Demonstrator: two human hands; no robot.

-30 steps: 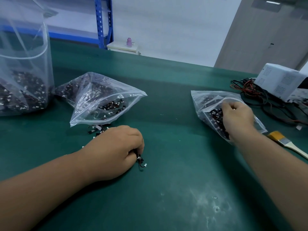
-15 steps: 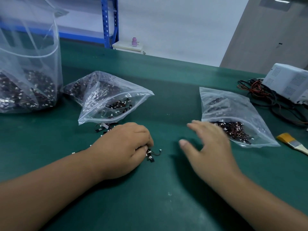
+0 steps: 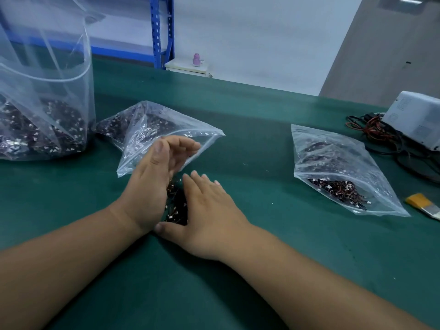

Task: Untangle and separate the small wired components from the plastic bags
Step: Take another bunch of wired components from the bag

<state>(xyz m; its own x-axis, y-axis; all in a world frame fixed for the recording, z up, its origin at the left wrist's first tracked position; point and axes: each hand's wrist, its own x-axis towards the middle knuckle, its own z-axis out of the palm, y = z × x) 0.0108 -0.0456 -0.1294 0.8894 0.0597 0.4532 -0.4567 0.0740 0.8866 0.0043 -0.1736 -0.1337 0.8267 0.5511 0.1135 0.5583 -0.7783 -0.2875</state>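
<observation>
Neither hand grips anything: the left hand (image 3: 152, 186) stands on its edge with fingers loosely extended, and the right hand (image 3: 207, 215) lies palm-down with fingers straight. They flank a small pile of wired components (image 3: 176, 206) on the green table (image 3: 262, 270). The middle bag (image 3: 142, 129) lies with its mouth just behind the left fingers, while the right bag (image 3: 333, 167) sits well apart, with bare table between it and the hands.

3 clear bags hold dark, white-tipped wired components (image 3: 338, 189): a tall bag (image 3: 47, 103) upright at left, a crumpled bag (image 3: 166, 132) beside it, a flat bag (image 3: 333, 158) well apart at right. A loose heap (image 3: 176, 206) lies just before the crumpled bag.
</observation>
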